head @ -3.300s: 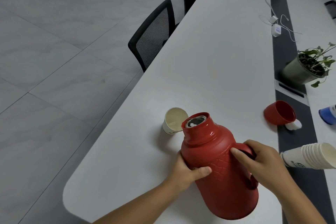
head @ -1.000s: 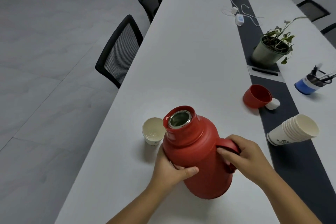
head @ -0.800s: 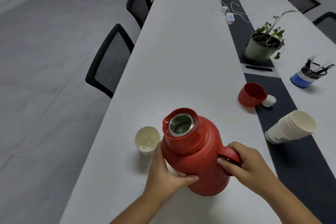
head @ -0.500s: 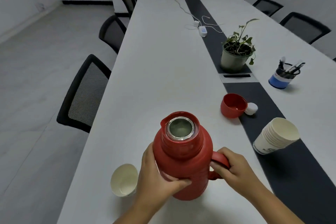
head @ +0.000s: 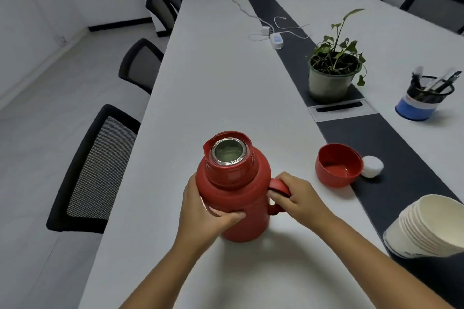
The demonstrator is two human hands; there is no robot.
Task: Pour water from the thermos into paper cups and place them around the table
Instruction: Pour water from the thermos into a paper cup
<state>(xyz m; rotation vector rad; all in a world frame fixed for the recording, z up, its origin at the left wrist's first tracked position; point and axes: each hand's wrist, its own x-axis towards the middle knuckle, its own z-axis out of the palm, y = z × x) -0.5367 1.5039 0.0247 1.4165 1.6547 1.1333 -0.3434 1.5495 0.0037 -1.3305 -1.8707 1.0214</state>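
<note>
Head view cuts off the stack of white paper cups [head: 431, 228] lying on its side at 3 o'clock. Upright near the white table's [head: 226, 83] near end stands the round red plastic thermos [head: 234, 190], uncapped, liquid glinting inside its steel mouth. Left hand [head: 203, 211] wraps its body; right hand [head: 296, 195] grasps the handle. At 1 o'clock the red lid cup [head: 337, 165] lies open, touching a white stopper [head: 372, 166]. Bare tabletop stretches toward 12.

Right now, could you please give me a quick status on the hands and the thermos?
Left hand wraps thermos body, right hand grips its handle. Thermos upright on table, mouth open. Red lid off, lying right. Nothing in the way.
</note>
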